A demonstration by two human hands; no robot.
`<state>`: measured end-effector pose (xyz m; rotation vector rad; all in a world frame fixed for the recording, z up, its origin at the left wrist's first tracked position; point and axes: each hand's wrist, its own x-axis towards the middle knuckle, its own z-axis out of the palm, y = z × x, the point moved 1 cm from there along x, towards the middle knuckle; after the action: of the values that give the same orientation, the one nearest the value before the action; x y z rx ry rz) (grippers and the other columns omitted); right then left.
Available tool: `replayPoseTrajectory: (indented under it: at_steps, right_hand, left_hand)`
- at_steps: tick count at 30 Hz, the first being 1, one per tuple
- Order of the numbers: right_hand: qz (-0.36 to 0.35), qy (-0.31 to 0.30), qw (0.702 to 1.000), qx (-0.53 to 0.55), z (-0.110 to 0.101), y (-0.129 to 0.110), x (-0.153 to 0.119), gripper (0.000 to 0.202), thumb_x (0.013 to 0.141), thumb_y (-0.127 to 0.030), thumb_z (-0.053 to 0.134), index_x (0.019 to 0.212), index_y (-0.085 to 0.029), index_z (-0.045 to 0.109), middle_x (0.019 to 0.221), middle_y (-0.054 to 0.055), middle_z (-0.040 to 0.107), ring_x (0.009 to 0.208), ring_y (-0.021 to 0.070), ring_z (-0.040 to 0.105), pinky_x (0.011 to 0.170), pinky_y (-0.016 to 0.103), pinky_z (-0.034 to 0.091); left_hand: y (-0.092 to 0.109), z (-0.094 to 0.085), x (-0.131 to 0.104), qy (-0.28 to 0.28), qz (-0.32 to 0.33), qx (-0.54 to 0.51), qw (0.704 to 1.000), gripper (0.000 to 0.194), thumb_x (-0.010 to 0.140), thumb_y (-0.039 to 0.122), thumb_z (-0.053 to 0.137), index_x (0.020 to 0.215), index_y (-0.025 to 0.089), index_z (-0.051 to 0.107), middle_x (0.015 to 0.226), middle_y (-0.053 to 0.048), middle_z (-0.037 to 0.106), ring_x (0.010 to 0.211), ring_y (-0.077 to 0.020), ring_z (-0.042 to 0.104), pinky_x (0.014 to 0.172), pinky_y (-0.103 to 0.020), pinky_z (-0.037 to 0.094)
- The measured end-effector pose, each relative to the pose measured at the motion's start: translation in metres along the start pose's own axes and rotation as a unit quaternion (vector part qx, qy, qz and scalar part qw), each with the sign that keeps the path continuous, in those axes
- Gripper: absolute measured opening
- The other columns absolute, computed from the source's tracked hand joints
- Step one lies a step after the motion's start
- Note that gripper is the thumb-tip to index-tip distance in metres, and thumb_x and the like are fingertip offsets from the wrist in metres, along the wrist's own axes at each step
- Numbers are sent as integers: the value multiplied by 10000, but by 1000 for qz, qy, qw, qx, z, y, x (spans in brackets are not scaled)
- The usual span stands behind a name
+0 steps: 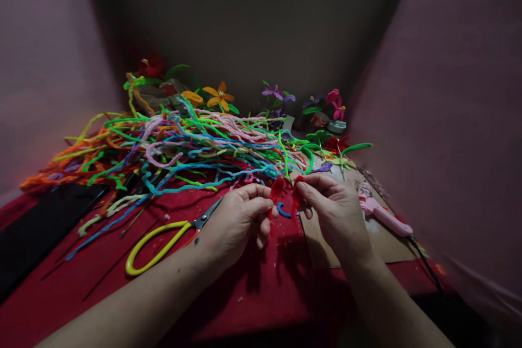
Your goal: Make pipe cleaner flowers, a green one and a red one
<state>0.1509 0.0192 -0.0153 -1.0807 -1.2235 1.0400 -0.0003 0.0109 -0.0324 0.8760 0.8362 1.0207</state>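
Observation:
My left hand (pixel 250 212) pinches a short red pipe-cleaner piece (pixel 277 189) between thumb and fingertips. Close beside it, my right hand (pixel 326 201) grips another red pipe-cleaner piece (pixel 297 198), whose end hangs down. The two pieces look bent into petal-like loops; whether they are joined cannot be made out. Both hands are raised a little over the red tablecloth (pixel 253 304). Under the left wrist lie scissors (pixel 159 247) with yellow handles, partly covered by the forearm. A small blue curled piece (pixel 282 210) rests on the cloth behind the fingers.
A large tangle of coloured pipe cleaners (pixel 212 144) spreads across the back. Finished flowers, such as an orange one (pixel 220 97) and a pink one (pixel 336 104), stand behind it. A pink glue gun (pixel 383 215) lies on cardboard (pixel 326 239) at right. A black flat object (pixel 49 223) is at left.

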Motion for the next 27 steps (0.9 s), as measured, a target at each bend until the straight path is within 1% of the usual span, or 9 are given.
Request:
replayPoseTrajectory:
  at_steps: [6,9,13,16,21,27]
  right_hand:
    - [-25,-11,999,-34,3,1,-4,120,719,-260,649,685,-149,617,518,-39,540,437,61,445,415,190,374]
    - [-24,-15,999,-45,4,2,-6,116,726,-266,643,704,-153,628,539,-32,554,456,68,463,435,198,388]
    - [-21,-12,998,-54,4,3,-8,120,728,-273,634,714,-154,630,547,-30,559,460,70,473,443,202,399]
    - [-31,-13,997,-70,4,4,-9,119,734,-269,626,727,-150,634,560,-18,573,475,76,490,440,202,398]
    - [-37,-17,995,-91,3,7,-10,124,752,-274,610,765,-155,642,611,3,606,538,98,538,457,208,410]
    - [-37,-16,995,-92,4,7,-10,111,745,-262,610,756,-156,644,624,5,613,543,94,535,477,212,417]
  left_hand:
    - [0,1,2,5,3,6,1000,107,687,174,558,788,165,523,598,11,610,317,-56,439,292,-159,340]
    - [-1,2,1,0,1,4,1000,93,706,217,569,769,169,520,588,11,614,301,-54,427,281,-157,315]
    - [-4,3,0,6,-4,45,999,110,756,276,554,736,174,517,417,39,536,269,-61,380,276,-150,275]
    - [-5,3,-1,21,-3,76,997,131,776,297,542,730,182,500,376,44,520,260,-68,377,275,-147,255]
    - [-5,4,-4,15,11,104,994,183,806,336,512,709,191,459,384,41,539,261,-68,395,284,-146,267]
    - [-4,6,-3,24,10,122,992,173,789,324,530,712,192,450,377,43,538,257,-71,399,286,-151,302]
